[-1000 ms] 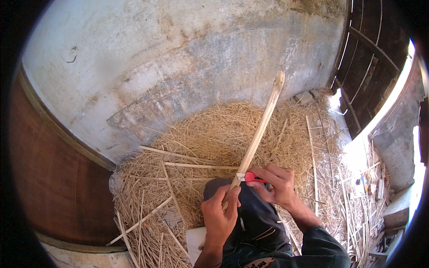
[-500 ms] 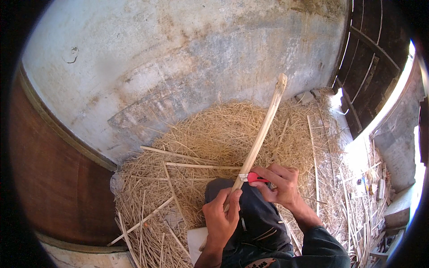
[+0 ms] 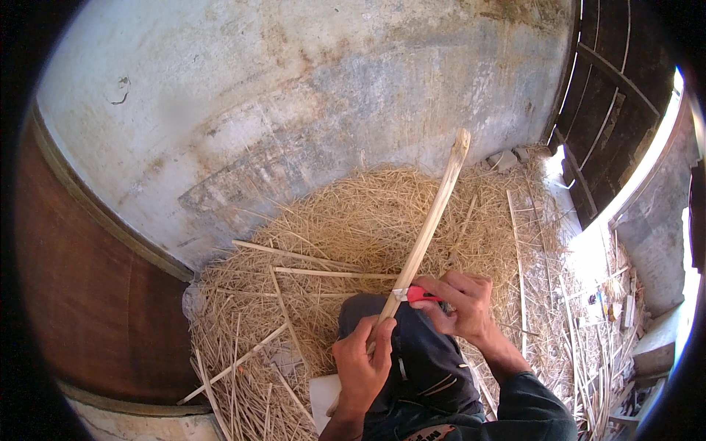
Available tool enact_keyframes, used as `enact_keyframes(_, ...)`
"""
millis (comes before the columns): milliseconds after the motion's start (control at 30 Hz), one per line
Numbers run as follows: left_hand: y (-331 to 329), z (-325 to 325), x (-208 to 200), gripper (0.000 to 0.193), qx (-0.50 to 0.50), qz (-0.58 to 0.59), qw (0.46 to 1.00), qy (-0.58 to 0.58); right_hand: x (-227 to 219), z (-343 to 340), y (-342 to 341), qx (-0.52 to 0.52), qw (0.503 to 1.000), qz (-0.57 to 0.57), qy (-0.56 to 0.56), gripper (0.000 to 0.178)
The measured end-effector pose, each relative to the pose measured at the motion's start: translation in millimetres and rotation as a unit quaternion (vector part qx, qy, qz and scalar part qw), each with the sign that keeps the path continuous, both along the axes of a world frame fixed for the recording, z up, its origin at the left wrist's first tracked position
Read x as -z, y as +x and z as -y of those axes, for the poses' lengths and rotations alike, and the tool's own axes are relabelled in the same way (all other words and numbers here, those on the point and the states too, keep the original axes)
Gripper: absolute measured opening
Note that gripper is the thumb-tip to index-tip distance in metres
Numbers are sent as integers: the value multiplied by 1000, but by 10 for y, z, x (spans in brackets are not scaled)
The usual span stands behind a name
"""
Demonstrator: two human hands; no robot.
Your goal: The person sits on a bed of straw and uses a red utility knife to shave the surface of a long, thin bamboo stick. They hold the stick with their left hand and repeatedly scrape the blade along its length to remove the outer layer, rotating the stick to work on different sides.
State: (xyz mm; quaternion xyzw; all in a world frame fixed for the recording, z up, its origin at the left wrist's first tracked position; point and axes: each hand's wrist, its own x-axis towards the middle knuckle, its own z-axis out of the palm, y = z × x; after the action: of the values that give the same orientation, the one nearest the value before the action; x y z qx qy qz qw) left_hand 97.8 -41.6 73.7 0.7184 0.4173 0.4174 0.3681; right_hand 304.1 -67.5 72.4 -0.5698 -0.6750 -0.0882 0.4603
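A long pale wooden stick [image 3: 428,226] slants up and to the right over my leg. Its lower part is gripped by my left hand [image 3: 362,361], with the thumb and fingers wrapped round it. Just above that hold, my right hand [image 3: 463,307] is closed on a red-handled utility knife [image 3: 421,294]. The knife's pale front end lies against the stick; the exact set of the blade is too small to tell.
Straw-like shavings [image 3: 346,220] and loose wooden strips [image 3: 323,274] cover the floor around my legs. A stained wall [image 3: 294,88] stands ahead, a brown panel [image 3: 103,279] at the left, and dark wooden boards [image 3: 607,95] at the right by bright light.
The stick's far end has dipped slightly. Both hands keep nearly the same places, and the knife stays against the stick.
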Motion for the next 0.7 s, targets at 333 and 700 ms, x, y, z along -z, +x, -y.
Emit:
enact_keyframes(333,-153,127,125,25,20,-33,998,-54,-66,-146,256,126,986,-95,45,22)
enact_keyframes(700,-308,157,275,23,26,-37,994,-104,-38,-201,431,87,991,-106,0,21)
